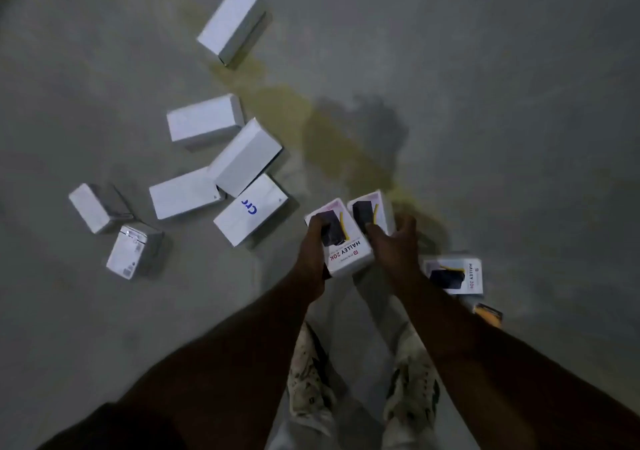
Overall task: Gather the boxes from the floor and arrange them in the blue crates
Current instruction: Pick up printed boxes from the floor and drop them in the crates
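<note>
I look down at a grey floor strewn with several white boxes. My left hand [313, 245] grips a white box [348, 255] printed "HALLEY 20K" with a dark power-bank picture. Beside it, my right hand [391, 242] holds a second box of the same print [369, 207], side by side with the first. A third "HALLEY 20K" box [453, 275] lies on the floor to the right of my right forearm. Plain white boxes lie to the left, one with blue letters [251, 219]. No blue crate is in view.
Other white boxes lie at the far left [95, 207], lower left [133, 250], middle [204, 120] and top [232, 22]. A small orange-and-black object [488, 314] lies at the right. A yellowish stain [284, 103] crosses the floor. My patterned trouser legs [311, 380] show below.
</note>
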A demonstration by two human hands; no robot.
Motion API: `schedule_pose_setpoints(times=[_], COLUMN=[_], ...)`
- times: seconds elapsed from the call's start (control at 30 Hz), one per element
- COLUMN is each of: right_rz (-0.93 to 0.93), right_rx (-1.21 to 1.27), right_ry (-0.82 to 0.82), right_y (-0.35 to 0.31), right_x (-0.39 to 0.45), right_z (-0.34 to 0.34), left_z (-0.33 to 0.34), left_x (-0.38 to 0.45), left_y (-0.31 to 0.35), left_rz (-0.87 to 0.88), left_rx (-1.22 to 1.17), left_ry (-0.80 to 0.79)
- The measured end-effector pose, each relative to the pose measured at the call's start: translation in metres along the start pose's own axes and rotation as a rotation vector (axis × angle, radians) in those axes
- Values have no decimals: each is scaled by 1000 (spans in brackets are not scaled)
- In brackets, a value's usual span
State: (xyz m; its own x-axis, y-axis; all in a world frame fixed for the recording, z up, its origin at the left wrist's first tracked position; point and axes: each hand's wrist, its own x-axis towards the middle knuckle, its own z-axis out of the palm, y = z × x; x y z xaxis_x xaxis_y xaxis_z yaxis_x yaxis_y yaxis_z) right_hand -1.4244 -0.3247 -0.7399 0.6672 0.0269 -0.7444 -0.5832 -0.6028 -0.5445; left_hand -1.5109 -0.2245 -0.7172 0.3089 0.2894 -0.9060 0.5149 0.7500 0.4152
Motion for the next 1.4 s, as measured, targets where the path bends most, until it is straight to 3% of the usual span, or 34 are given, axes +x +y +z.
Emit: schedule_pose_setpoints(times=[0.2,0.37,0.53,0.77,0.93,1.13,1.4], right_rz=[-37,-156,-119,-92,-170,-264,-347], right_rx=[220,332,414,515,529,567,575], right_ry=[69,-102,-198,-147,-82,-61,-33], right_y=[-70,-151,-211,-282,-334,-405,-519], right_x=[-27,-91,-173,-288,-351,-385,-377], right_z=[-59,-120,-190,-285,-333,-363,-356], left_z=[20,56,90,118,141,164,188], left_x=[-59,-151,-271,-424,-505,-547,-543], left_y=[68,129,186,254,302,366,475], left_rz=[56,109,88,114,191,240,242], left_rx=[107,76,82,183,254,323,260], left_ry=[9,-73,-215,-335,-416,-464,-609])
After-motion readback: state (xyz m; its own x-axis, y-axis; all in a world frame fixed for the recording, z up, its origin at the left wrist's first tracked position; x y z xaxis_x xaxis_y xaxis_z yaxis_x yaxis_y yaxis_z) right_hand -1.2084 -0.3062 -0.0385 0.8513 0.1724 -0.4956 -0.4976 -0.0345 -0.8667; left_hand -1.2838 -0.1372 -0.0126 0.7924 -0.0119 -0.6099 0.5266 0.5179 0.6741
